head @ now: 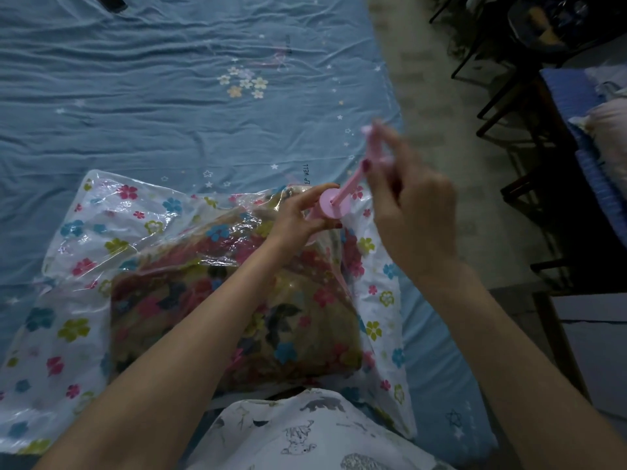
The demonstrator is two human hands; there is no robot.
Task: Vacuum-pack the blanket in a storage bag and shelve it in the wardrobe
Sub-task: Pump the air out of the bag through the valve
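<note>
While left hand (298,215) grips pump (330,206) barrel, right hand (407,201) grips plunger; sheet (169,113) reads "EP WELL".

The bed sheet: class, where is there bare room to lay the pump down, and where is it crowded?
Bare blue bed sheet stretches beyond the storage bag's far edge, up to the dark object at the top. A narrow strip lies between the bag and the bed's right edge. Crowded: over the blanket, where the left hand and right hand grip the pink pump.
</note>
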